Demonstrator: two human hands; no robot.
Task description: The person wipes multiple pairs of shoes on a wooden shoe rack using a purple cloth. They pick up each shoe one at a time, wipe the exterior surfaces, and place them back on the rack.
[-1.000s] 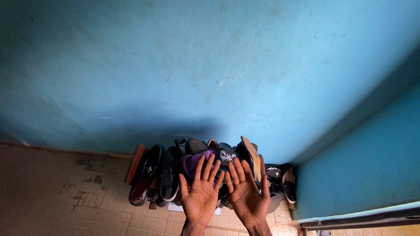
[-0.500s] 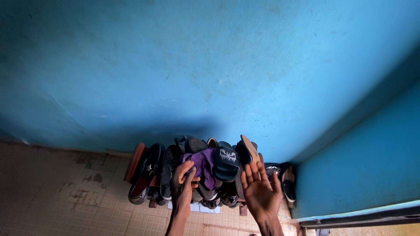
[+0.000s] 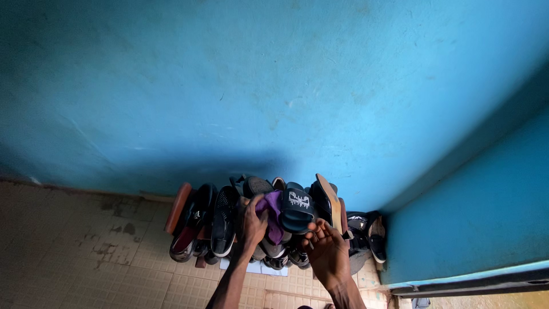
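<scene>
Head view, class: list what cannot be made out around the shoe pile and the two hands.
- Left hand: fingers buried in the purple cloth, so the grip is unclear.
- Right hand: blocks the shoes under the black slide sandal; contact unclear.
- Shoe rack: only a brown end shows, footwear covers the rest.
- Both forearms: cut off by the bottom edge.
- Sandals in the corner: too dark for detail.

Left hand (image 3: 253, 222) on purple shoe (image 3: 273, 214), right hand (image 3: 326, 252) under black slide (image 3: 296, 207), against blue wall (image 3: 274, 91).
</scene>
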